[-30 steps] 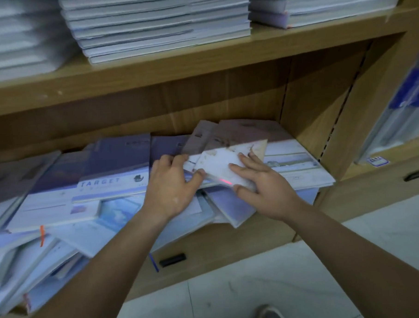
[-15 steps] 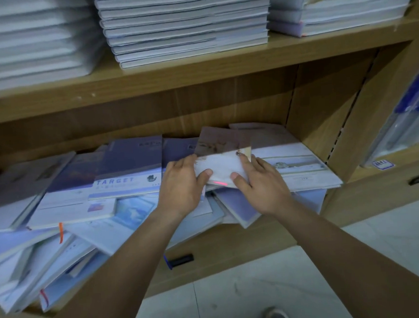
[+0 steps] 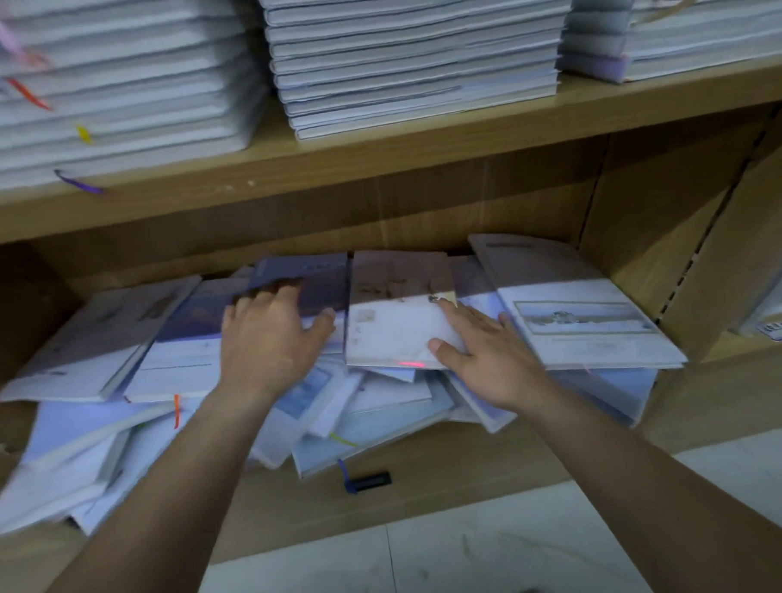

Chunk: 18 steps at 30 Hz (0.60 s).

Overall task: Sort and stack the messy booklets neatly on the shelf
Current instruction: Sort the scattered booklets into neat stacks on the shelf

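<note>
Booklets (image 3: 331, 415): a loose, overlapping heap on the lower shelf (image 3: 433, 487) of a wood-grain bookcase. They are thin, rectangular and soft-covered, mostly white, pale blue and purple. Many are skewed and some overhang the shelf's front edge. The exact count cannot be told because of the overlap.

The stained booklet (image 3: 395, 323), white with a brownish upper band, lies on top at the centre of the heap.

The right hand (image 3: 486, 359) is open. Its straight fingers lie flat on the right part of the stained booklet, and the thumb rests near its front edge.

The left hand (image 3: 270, 342) is just left of the stained booklet. It is spread wide with its palm down on a purple-and-white booklet (image 3: 317, 281).

Just right of the stained booklet lies a booklet with a framed landscape picture (image 3: 578, 315).

Above the stained booklet, the upper shelf board (image 3: 419, 160) carries three neat stacks (image 3: 414, 57). Coloured ribbon markers (image 3: 28, 94) hang from the left one.
</note>
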Available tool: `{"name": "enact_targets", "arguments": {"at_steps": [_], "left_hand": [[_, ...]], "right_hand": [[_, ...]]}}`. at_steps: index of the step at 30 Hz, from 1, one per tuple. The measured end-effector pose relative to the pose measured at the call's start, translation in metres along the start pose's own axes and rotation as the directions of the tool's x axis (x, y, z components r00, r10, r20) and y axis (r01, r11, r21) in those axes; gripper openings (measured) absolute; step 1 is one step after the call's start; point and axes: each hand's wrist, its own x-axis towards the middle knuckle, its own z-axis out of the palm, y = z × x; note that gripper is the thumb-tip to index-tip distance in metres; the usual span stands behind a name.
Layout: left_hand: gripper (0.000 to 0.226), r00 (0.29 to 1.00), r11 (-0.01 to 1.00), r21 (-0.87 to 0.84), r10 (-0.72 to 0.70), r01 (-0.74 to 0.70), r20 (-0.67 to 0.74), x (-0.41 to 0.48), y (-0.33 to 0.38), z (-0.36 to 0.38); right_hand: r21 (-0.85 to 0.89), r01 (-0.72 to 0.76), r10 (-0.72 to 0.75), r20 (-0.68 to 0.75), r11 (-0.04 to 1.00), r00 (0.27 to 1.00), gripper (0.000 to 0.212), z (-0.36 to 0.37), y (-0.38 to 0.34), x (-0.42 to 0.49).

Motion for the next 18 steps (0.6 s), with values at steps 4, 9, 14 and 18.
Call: {"name": "enact_targets", "arguments": {"at_steps": [4, 9, 14, 18], "left_hand": [[0.077, 0.967, 0.978, -0.014, -0.206, 0.210, 0.147, -0.008, -0.055, 0.011], [0.067, 0.984, 0.969, -0.177, -0.156, 0.170, 0.089, -0.029, -0.063, 0.011], [0.047, 0.976, 0.873, -0.449, -0.219, 0.190, -0.012, -0.033, -0.071, 0.005], [0.057, 0.966, 0.821, -0.516, -0.254, 0.245, 0.054, -0.029, -0.075, 0.003]], "right_hand": [[-0.001, 0.045, -0.045, -0.010, 0.999, 0.999, 0.069, 0.012, -0.019, 0.006], [0.099, 0.000, 0.003, -0.024, 0.995, 1.000, 0.067, 0.012, -0.032, 0.007], [0.257, -0.039, 0.054, -0.051, 0.966, 0.997, 0.063, 0.008, -0.034, 0.002], [0.136, -0.014, 0.029, -0.112, 0.991, 0.993, 0.061, 0.016, -0.035, 0.010]]}}
